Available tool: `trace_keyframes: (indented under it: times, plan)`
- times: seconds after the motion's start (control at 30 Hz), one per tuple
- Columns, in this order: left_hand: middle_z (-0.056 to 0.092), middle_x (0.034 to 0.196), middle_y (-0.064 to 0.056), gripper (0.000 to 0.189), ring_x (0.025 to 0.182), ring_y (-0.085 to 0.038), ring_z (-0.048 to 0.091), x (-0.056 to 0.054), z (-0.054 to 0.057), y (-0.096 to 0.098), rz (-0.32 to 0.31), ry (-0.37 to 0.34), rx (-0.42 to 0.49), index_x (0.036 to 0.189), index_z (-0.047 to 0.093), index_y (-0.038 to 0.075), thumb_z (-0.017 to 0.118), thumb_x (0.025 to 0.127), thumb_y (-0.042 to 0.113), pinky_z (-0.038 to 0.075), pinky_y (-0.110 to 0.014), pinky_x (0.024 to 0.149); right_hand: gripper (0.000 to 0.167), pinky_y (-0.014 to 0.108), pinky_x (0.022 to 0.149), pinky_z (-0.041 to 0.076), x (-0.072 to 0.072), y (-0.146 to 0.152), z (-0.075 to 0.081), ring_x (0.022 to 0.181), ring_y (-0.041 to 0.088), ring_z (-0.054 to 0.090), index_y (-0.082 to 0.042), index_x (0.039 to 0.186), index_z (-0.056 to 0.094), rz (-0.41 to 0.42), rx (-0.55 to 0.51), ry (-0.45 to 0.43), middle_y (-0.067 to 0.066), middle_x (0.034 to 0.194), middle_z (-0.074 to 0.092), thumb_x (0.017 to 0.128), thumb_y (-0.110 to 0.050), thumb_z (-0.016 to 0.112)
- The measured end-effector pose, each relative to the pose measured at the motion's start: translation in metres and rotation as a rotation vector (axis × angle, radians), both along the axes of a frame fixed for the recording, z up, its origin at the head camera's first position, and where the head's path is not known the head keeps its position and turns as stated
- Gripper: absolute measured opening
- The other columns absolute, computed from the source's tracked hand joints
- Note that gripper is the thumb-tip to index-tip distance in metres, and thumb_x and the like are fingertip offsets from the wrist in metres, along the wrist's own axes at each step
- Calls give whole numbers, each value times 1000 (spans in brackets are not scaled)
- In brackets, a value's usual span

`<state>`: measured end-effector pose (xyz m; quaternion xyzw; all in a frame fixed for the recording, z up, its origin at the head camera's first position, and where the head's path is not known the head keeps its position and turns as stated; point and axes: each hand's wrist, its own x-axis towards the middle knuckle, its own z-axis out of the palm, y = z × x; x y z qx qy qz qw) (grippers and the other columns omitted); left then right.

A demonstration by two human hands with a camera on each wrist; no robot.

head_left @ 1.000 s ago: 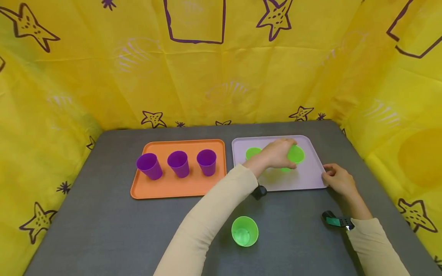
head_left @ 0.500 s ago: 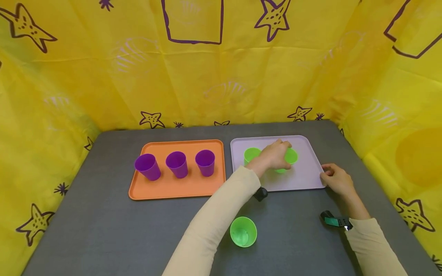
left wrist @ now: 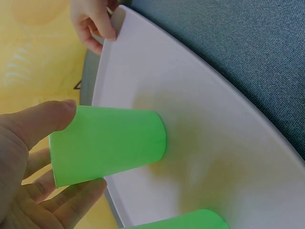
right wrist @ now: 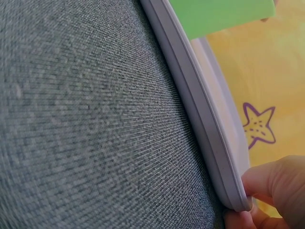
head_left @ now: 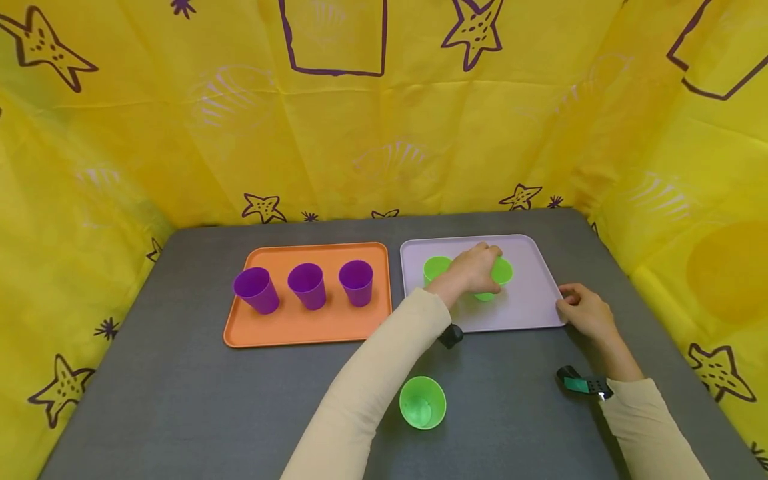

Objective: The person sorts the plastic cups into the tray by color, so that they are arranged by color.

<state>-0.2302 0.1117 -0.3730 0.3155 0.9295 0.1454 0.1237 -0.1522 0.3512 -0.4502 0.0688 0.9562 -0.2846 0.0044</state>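
My left hand (head_left: 471, 270) grips a green cup (left wrist: 109, 143) over the lavender tray (head_left: 528, 310). In the left wrist view its thumb lies on one side of the cup and its fingers on the other, near the rim. A second green cup (head_left: 437, 267) stands on the tray to the left, partly hidden by that hand in the head view. My right hand (head_left: 588, 312) pinches the tray's near right corner between thumb and fingers, as the right wrist view shows. A third green cup (head_left: 423, 403) stands upright on the table in front of the tray.
To the left lies an orange tray (head_left: 312, 328) bearing a row of purple cups (head_left: 307, 287). Both trays rest on a dark grey table (head_left: 180, 400). Yellow patterned cloth (head_left: 336, 147) surrounds the table's back and sides.
My left hand has moved a little to the left with the green cup, bringing it closer to the other green cup on the tray. The right hand keeps its hold on the tray corner.
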Motion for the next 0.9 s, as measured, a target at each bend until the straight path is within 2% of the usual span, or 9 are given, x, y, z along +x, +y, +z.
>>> trace_keyframes:
  times: [0.7, 0.9]
  plan:
    - [44, 134, -2, 69, 115, -16, 49, 1, 5, -3, -5, -5, -21, 138, 40, 15, 70, 78, 30, 43, -27, 95, 37, 27, 57, 35, -1, 1, -2, 71, 24, 53, 2, 117, 52, -4, 8, 18, 16, 87, 62, 88, -21, 51]
    - [38, 140, -2, 77, 122, -17, 44, 0, 6, -3, -4, -8, -41, 143, 32, 20, 71, 77, 32, 41, -28, 98, 37, 28, 57, 34, -1, 1, -3, 71, 24, 53, 1, 117, 53, -10, 14, 23, 16, 87, 62, 87, -21, 51]
